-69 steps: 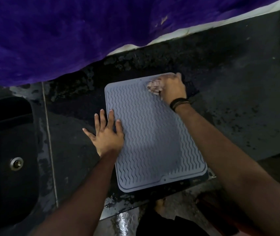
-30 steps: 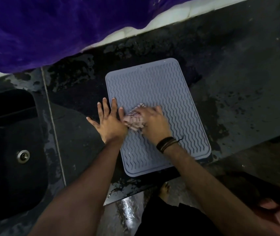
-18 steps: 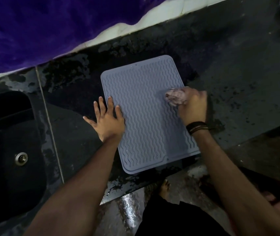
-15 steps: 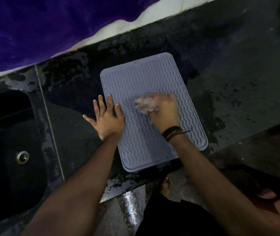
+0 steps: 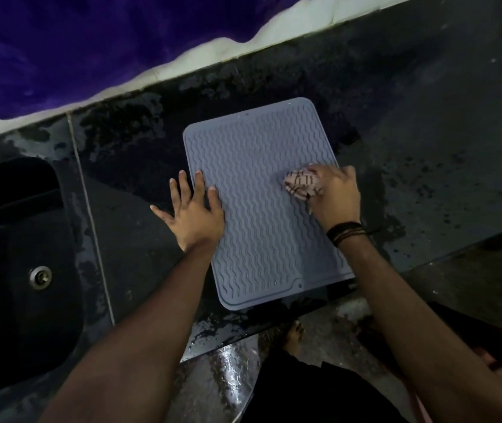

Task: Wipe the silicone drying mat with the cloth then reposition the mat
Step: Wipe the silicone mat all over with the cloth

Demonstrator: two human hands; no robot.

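Observation:
A grey silicone drying mat point(image 5: 259, 221) with a wavy ridge pattern lies flat on the wet black counter point(image 5: 427, 166), its near edge close to the counter's front. My left hand point(image 5: 193, 215) rests flat with spread fingers on the mat's left edge. My right hand point(image 5: 333, 196) grips a bunched pale checked cloth point(image 5: 301, 184) and presses it on the mat near its right edge, about halfway along its length. A dark band sits on that wrist.
A dark sink point(image 5: 20, 270) with a metal drain point(image 5: 40, 275) lies to the left. Purple fabric point(image 5: 91, 41) hangs over the white wall strip at the back. Below the counter's front edge are a wet floor and a bare foot point(image 5: 292, 332).
My right hand has swept the cloth back and forth across the mat, from its middle half a second ago to its right edge now. My left hand has stayed on the left edge.

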